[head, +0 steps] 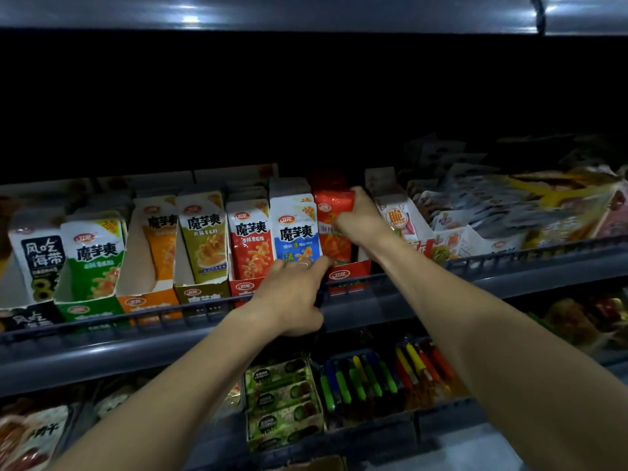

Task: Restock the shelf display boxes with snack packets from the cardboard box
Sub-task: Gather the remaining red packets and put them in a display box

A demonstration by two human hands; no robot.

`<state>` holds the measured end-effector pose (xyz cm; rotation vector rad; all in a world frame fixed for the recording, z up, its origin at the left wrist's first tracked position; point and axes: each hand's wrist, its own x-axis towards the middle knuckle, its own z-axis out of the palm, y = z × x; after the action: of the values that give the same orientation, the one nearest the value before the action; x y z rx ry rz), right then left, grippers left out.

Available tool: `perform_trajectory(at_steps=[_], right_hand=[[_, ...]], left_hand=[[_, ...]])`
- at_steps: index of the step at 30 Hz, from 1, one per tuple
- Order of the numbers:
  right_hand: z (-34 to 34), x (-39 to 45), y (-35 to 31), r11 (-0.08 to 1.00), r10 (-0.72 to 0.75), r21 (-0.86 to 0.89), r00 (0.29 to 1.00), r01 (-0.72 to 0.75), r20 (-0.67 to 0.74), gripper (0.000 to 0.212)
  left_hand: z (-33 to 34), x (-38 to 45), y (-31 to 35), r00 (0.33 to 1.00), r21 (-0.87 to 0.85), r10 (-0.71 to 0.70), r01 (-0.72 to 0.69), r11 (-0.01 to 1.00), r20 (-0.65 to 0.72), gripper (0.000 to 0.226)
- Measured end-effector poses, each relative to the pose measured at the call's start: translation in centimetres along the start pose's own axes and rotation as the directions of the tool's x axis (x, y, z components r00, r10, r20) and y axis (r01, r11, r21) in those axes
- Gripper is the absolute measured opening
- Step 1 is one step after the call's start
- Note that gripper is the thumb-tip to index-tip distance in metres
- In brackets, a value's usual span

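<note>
Glossy red snack packets (334,229) gripped by right hand (360,217), left hand (289,294) fingers extended onto blue packet (295,229)

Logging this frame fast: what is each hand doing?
Left hand: fingers straight, touching the blue snack packet.
Right hand: grips the red snack packets.

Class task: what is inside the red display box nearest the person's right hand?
Red snack packets stand upright inside the red display box, gripped by the right hand. How many sit behind is hidden.
</note>
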<state>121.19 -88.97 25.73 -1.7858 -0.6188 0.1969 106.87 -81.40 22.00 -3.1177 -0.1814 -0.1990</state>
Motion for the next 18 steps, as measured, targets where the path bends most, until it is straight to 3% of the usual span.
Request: perform_trajectory(at_steps=[3,7,13,18], right_hand=[[-0.6,0.7,-0.3,0.921,-0.1,-0.371,0.993,0.118,0.069,0.046],[-1.6,2.0,-0.2,0.527,-0.305,-0.801,0.943,0.283,0.133,0.059],[-1.5,2.3,1.0,0.242,-0.365,-0.938,0.919,0.247,0.148,0.075],[-0.3,1.8,1.3,0.25,-0.454,-0.935,0.883,0.253,0.118,0.061]], left_hand=[[0.2,0.1,0.0,1.0,0.008,0.002,-0.002,1.0,0.0,0.079],[0.2,0.3,-0.2,1.0,0.013,0.011,-0.011,1.0,0.009,0.081],[0.3,0.4,-0.3,1.0,0.017,0.017,-0.017,1.0,0.007,0.08],[0.6,0.4,-0.4,1.0,0.029,0.018,-0.018,0.999,-0.001,0.079]])
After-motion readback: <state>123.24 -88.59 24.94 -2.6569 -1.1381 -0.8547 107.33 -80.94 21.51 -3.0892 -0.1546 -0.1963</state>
